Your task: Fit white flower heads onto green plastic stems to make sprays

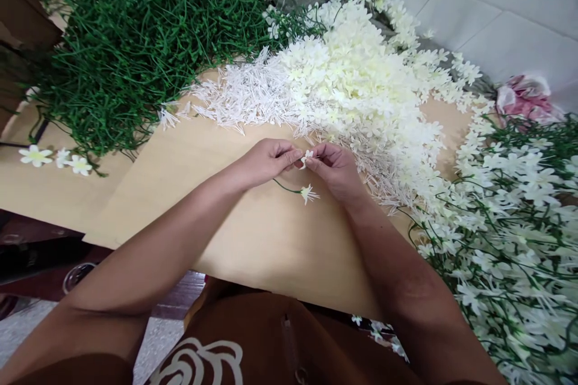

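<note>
Left hand (276, 159) and right hand (336, 169), fingertips pinched together on the flower (306, 157): small, white, pointed-petalled, lying between both grips, above the board (280, 240). Nearby, a green stem (287, 187) bears another bloom (307, 194).

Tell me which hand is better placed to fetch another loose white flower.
Probably the right hand: it is nearer the white flower pile, while the left hand holds the green stem.

Brown top (257, 328) with cream looping print (218, 354)
</note>
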Motion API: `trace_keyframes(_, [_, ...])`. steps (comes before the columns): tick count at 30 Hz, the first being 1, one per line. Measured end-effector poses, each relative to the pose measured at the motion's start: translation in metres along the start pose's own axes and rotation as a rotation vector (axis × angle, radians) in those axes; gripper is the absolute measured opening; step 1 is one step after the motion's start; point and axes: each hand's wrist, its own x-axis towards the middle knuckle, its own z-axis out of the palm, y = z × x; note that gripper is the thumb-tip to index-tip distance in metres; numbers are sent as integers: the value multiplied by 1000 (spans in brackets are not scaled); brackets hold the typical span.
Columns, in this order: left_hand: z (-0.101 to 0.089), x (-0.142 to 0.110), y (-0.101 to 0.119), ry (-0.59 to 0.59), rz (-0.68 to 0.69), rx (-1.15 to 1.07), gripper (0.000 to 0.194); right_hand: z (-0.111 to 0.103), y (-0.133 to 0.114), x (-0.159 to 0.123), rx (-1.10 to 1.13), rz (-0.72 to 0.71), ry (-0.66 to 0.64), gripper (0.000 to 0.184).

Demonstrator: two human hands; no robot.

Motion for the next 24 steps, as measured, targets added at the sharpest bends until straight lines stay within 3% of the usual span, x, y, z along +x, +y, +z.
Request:
trace_keyframes(5, [-2,2,-5,-59,43,76,27,0,-2,0,40,7,-48,39])
trace_keyframes(13, [3,1,-6,-37,53,102,34,3,-7,0,63,39,-96,41])
trace_keyframes(24, [2,-2,-11,-106,75,144,38,8,-4,2,42,42,-133,47])
